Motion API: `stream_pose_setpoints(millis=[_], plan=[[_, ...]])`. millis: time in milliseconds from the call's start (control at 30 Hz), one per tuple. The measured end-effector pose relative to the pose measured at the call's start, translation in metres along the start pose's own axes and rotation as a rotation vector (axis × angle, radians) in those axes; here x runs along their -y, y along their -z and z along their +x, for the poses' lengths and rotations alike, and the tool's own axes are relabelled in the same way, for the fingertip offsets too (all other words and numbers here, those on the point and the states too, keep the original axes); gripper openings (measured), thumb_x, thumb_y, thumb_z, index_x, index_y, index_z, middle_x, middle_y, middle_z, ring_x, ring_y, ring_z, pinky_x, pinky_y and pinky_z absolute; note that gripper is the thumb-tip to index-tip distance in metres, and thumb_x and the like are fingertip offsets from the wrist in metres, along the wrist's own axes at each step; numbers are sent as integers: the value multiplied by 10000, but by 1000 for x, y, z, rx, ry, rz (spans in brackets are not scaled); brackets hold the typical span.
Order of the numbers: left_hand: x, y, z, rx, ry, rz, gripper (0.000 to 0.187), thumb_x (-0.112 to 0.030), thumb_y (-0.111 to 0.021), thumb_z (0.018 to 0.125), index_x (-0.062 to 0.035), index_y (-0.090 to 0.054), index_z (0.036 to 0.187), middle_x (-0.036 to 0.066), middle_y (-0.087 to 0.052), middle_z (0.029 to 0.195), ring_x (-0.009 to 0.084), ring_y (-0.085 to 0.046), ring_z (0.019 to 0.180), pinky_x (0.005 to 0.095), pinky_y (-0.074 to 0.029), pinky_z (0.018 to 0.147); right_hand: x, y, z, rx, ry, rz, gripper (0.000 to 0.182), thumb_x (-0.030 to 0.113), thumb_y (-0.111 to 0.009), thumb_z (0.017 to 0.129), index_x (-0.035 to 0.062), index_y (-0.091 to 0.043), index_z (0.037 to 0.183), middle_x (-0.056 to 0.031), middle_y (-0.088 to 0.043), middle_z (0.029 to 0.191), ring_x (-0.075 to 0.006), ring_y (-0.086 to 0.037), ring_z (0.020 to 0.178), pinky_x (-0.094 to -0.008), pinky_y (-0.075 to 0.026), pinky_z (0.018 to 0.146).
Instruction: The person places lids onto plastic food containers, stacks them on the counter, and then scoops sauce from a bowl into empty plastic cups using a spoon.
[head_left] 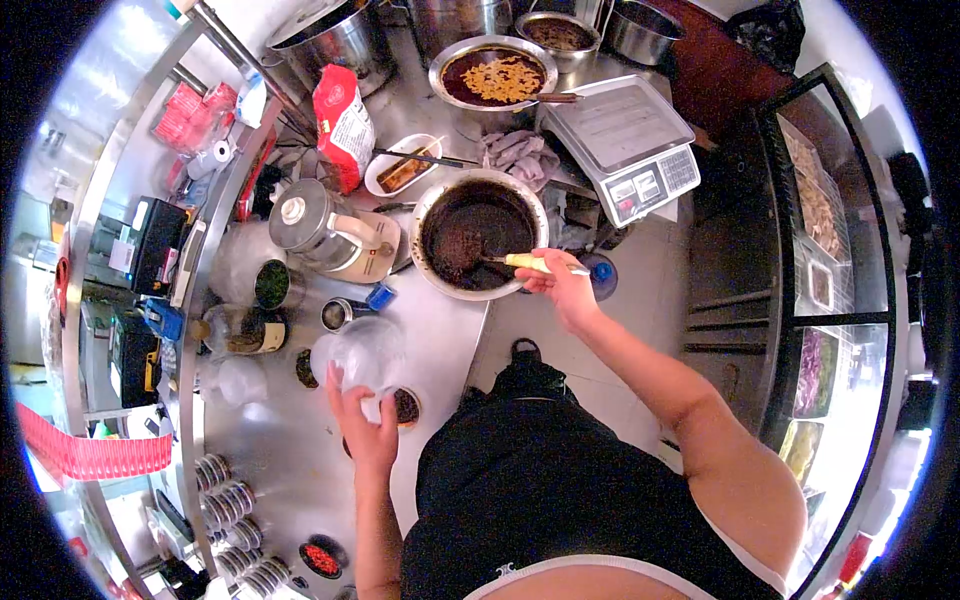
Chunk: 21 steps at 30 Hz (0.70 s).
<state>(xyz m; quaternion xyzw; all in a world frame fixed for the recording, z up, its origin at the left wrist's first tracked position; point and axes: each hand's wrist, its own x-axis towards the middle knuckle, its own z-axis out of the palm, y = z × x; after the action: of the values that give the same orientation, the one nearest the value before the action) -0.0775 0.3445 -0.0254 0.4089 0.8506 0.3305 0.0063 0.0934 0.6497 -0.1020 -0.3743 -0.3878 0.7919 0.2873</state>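
Observation:
My right hand (562,285) is closed round the yellow handle of a ladle (525,262). The ladle's head lies in a metal bowl (533,275) of dark, oily sauce, with dark bits gathered near it. Over the steel counter, my left hand (368,420) pinches a clear plastic bag (370,350), which puffs out above the fingers. Just right of that hand is a small container of dark contents (406,406), partly hidden by the hand.
A glass kettle (310,225), a red-and-white bag (343,125) and a white tray (432,150) surround the bowl. Behind stand a digital scale (620,140) and a bowl of red oil (440,88). A glass display case (845,320) is at right.

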Motion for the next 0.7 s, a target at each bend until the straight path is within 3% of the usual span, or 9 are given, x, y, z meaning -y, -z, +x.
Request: stream_pose_setpoints(millis=[233, 433, 567, 600, 667, 700], plan=[[-31, -22, 80, 42, -159, 110, 198, -81, -727, 707, -60, -573, 830, 245, -352, 1422, 421, -366, 1282, 482, -322, 1034, 12, 3, 7, 13, 67, -96, 301, 245, -418, 998, 13, -521, 1160, -181, -673, 1014, -177, -641, 790, -299, -510, 737], [-51, -63, 136, 107, -180, 157, 220, -81, -757, 684, -48, -593, 827, 239, -422, 1365, 412, -411, 1248, 468, -352, 1020, 45, -20, -12, 43, 317, -184, 312, 206, -416, 1004, -28, -494, 1196, -183, -656, 1053, -177, -640, 820, -297, -507, 760], [-40, -112, 154, 46, -59, -188, 228, -79, -783, 681, -28, -605, 814, 260, -491, 1259, 401, -435, 1256, 402, -384, 1016, 57, -32, -33, 130, 563, -312, 316, 211, -453, 1000, -23, -529, 1199, -164, -658, 1067, -156, -639, 812, -278, -524, 749], [-42, -117, 154, 27, -48, -262, 225, -73, -783, 685, -22, -605, 815, 253, -485, 1271, 385, -437, 1261, 399, -403, 1005, 49, -32, -39, 158, 601, -276, 239, 122, -503, 966, -10, -556, 1158, -178, -658, 1049, -197, -640, 850, -315, -521, 763], [-51, -121, 151, -12, -28, -418, 221, -62, -782, 693, -12, -606, 817, 238, -473, 1294, 352, -443, 1272, 393, -441, 984, 48, -13, -43, 358, 967, -872, 252, 7, -577, 872, 22, -577, 1124, -193, -645, 1050, -280, -631, 898, -371, -510, 786], [-52, -122, 149, -17, 28, -589, 206, -30, -773, 697, -13, -603, 812, 206, -435, 1333, 326, -457, 1258, 379, -458, 971, 49, -9, -43, 400, 1050, -895, 283, -12, -591, 836, 32, -581, 1116, -197, -638, 1056, -305, -623, 913, -386, -505, 794]])
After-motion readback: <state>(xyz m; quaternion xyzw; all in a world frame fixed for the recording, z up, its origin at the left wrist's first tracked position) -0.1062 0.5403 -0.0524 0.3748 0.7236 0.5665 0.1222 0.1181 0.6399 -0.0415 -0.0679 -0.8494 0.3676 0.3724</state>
